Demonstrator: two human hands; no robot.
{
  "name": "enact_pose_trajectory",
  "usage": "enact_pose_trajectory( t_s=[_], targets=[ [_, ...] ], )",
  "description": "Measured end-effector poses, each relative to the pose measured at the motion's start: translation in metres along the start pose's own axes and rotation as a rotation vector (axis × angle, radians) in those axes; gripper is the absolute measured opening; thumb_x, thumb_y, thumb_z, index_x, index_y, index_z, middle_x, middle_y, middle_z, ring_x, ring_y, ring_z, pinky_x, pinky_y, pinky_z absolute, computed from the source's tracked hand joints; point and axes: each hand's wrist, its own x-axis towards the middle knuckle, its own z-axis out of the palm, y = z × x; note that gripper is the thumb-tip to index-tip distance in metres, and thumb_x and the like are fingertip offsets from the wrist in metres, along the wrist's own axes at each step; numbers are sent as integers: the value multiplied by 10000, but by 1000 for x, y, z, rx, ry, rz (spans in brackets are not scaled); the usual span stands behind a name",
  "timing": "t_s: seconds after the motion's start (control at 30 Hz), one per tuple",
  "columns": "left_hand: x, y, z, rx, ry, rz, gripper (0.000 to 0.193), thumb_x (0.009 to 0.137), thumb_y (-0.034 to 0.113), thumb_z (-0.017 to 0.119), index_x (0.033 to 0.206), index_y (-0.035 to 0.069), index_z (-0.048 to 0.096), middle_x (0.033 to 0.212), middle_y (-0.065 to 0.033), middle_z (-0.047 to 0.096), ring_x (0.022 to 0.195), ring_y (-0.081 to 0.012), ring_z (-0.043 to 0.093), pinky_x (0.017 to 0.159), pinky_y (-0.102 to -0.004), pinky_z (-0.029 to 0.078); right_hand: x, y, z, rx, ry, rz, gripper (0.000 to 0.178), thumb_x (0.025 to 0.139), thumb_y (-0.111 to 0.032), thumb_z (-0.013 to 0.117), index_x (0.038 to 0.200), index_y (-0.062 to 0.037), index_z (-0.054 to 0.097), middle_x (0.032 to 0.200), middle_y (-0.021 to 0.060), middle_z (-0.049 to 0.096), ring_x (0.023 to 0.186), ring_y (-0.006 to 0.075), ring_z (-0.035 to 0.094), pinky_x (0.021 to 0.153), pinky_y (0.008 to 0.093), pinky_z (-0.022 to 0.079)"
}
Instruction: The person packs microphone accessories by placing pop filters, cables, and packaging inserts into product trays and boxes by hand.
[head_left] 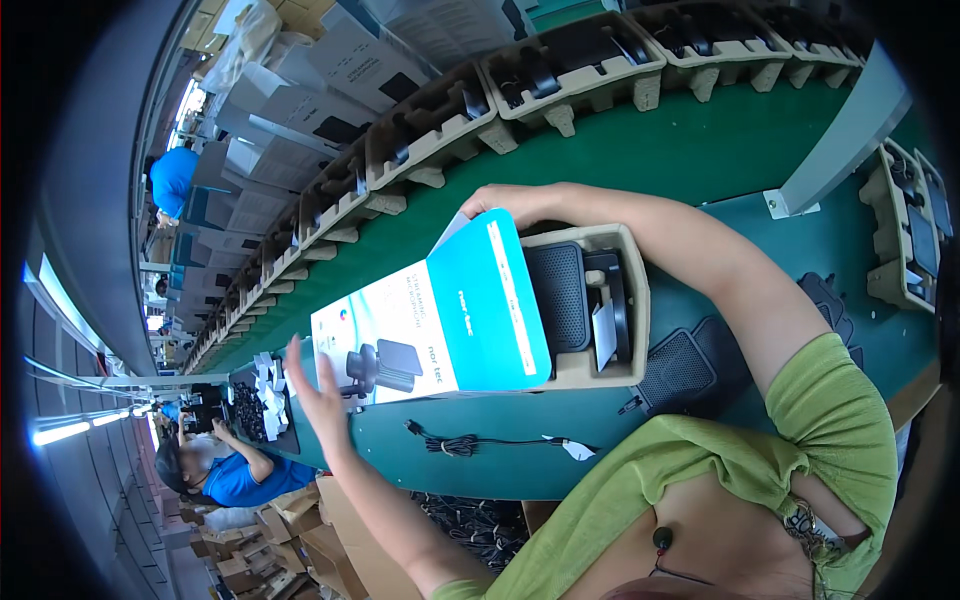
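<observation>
A white printed carton lies on the green table with its blue lid flap folded open. A moulded pulp tray sits partly inside its open end. In the tray are a black mesh-faced microphone, a dark round part and a small white piece. My right hand grips the carton's far edge by the flap, its fingertips partly hidden. My left hand is open, fingers spread, at the carton's left end. Whether it touches the carton I cannot tell.
Nearby lie a coiled black cable with a white tag and black microphones. Filled pulp trays line a green belt, with open cartons beyond. A metal post stands right. A co-worker in blue is at left.
</observation>
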Motion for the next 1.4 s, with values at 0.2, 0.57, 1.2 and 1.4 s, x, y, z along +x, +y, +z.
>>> enact_pose_trajectory(
  t_s=[0.2, 0.57, 1.2, 1.4],
  targets=[
    [9, -77, 24, 93, -100, -320, 551, 912, 460, 400, 1187, -10, 479, 1020, -216, 582, 952, -297, 557, 829, -337, 414, -62, -48, -11, -44, 159, 219, 429, 882, -405, 510, 1033, -5, 544, 890, 88, 626, 840, 177, 604, 716, 303, 475],
    [32, -84, 31, 28, -173, -198, 514, 892, 439, 466, 1141, -4, 538, 1051, -183, 601, 963, -267, 571, 808, -329, 425, -123, -118, 3, -167, -317, -30, 392, 870, -217, 530, 1215, -37, 487, 1030, 171, 605, 879, 270, 595, 776, 338, 458],
    [-3, -34, 34, 205, -137, -329, 545, 906, 482, 393, 1124, 6, 543, 936, -174, 605, 838, -239, 584, 729, -304, 441, -194, -96, -51, -46, 568, 193, 396, 907, -336, 480, 1163, -36, 512, 1036, 117, 597, 930, 149, 592, 817, 291, 499],
    [-79, 104, 46, -332, -299, 411, 871, 745, 450, 663, 1373, 17, 241, 1416, -190, 250, 1290, -293, 291, 1027, -398, 280, -308, -145, -4, 10, 556, 522, 522, 903, -406, 472, 1286, -57, 412, 1224, 116, 496, 1130, 177, 472, 915, 307, 410]
  ],
)
